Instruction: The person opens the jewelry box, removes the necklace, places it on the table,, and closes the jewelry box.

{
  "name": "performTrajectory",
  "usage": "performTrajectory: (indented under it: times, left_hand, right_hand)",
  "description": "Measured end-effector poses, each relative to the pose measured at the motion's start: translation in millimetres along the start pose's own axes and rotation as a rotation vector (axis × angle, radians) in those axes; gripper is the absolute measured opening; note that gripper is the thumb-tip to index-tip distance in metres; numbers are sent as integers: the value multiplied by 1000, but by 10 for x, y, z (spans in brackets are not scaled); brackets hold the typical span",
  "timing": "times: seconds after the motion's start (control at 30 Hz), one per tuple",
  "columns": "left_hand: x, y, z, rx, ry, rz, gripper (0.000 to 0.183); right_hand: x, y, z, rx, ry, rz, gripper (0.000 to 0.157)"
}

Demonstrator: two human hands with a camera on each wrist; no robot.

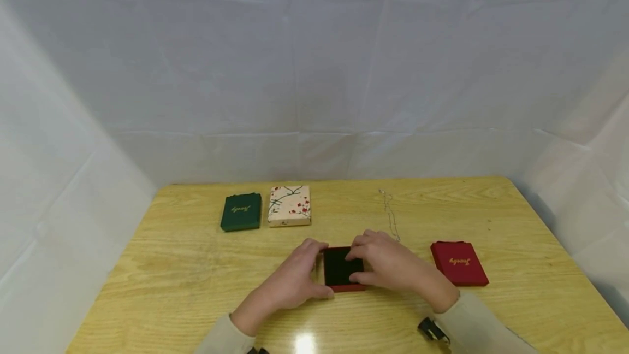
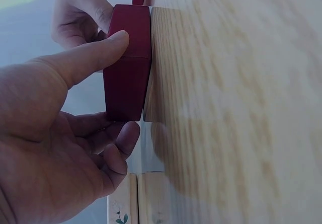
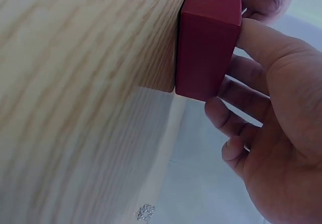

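A small red jewelry box [image 1: 349,288] lies on the table in front of me, its inside filled by a black pad [image 1: 337,269]. My left hand [image 1: 296,277] grips the box by its left side, thumb at the near corner and fingers at the far one. In the left wrist view that thumb lies against the box's red wall [image 2: 126,85]. From the right, my right hand [image 1: 390,261] reaches over the rim, and its thumb and index fingertip touch the black pad, spaced apart. The right wrist view shows the red wall [image 3: 204,53] beside half-bent fingers.
A red lid [image 1: 461,264] with gold lettering lies to the right. Behind the hands, a thin silver chain [image 1: 391,217] is stretched on the wooden table [image 1: 196,288]. Farther left are a green box [image 1: 241,213] and a cream flower-patterned box [image 1: 290,207]. White sheeting surrounds the table.
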State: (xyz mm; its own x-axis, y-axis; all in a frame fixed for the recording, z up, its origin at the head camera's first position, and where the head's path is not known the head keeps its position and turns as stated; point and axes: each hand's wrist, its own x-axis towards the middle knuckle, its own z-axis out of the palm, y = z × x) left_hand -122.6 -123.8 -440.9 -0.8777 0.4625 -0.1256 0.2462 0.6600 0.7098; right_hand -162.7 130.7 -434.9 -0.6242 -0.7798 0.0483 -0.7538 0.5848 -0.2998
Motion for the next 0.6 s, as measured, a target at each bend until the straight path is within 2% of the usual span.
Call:
performTrajectory:
  times: [0.3,0.6]
  left_hand:
    - [-2,5,-3,-16,-6,-14,92]
    - [-9,4,-1,-9,1,-6,93]
  right_hand:
    - [28,-22,6,3,-10,27,31]
    - [-46,-48,-98,119,-22,45,31]
